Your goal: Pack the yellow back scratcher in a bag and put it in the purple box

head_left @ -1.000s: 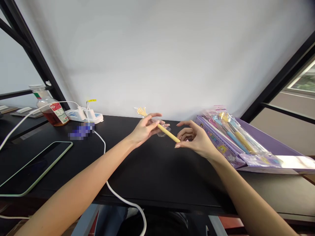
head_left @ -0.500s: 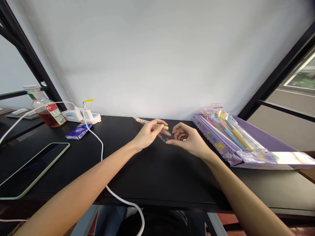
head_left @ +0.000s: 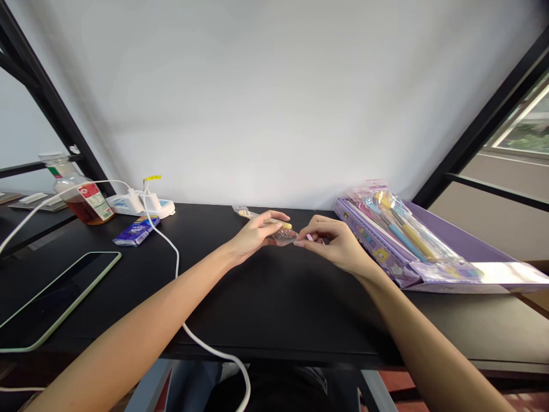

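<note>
My left hand (head_left: 251,239) is closed on a slim pen (head_left: 286,226) in a clear plastic wrapper (head_left: 283,238). The pen's yellow end shows past the thumb, and the wrapper's far end sticks out beyond the hand toward the wall. At the wrapper's near right end, my right hand (head_left: 337,240) pinches the plastic between thumb and forefinger. A small pink piece (head_left: 309,237) shows among the right fingers; what it belongs to is hidden. Both hands are just above the black desk (head_left: 274,309).
On the right lies a purple open box (head_left: 381,246) with several wrapped pens. To the left are a phone (head_left: 55,303), a blue packet (head_left: 136,230), a white power strip (head_left: 165,210) and a bottle of brown liquid (head_left: 88,200). A white cable (head_left: 206,343) crosses the desk.
My right hand has moved slightly left and its fingers have closed on the wrapper's end. The pen has turned a little in my left hand, and the pink piece shows more clearly.
</note>
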Demonstrator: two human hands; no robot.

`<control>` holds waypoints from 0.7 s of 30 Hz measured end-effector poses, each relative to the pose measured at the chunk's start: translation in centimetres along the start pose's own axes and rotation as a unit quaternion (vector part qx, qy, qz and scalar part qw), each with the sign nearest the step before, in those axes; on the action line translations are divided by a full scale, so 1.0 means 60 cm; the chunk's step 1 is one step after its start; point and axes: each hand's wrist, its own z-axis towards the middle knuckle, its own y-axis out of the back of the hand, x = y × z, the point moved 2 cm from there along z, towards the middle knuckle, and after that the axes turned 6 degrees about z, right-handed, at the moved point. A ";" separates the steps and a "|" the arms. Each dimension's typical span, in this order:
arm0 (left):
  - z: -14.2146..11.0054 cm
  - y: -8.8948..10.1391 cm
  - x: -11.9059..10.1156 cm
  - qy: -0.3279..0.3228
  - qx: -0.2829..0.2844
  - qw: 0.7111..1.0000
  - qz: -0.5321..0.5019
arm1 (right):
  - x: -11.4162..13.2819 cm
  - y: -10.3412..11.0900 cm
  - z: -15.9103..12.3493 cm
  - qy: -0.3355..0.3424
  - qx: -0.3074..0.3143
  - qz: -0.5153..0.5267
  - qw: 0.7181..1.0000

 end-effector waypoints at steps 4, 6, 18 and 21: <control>0.000 0.000 0.012 0.107 0.003 0.993 -0.044 | 0.008 0.007 0.000 -0.020 0.028 0.054 0.998; 0.005 0.008 0.023 0.141 -0.045 0.985 -0.083 | 0.012 0.007 -0.001 -0.051 0.077 0.084 0.992; 0.002 -0.016 0.013 0.026 -0.041 0.999 -0.021 | -0.018 -0.012 0.005 -0.125 0.021 0.067 0.990; 0.003 -0.027 0.011 -0.004 -0.044 0.999 0.031 | -0.023 -0.008 0.006 -0.135 0.009 0.108 0.985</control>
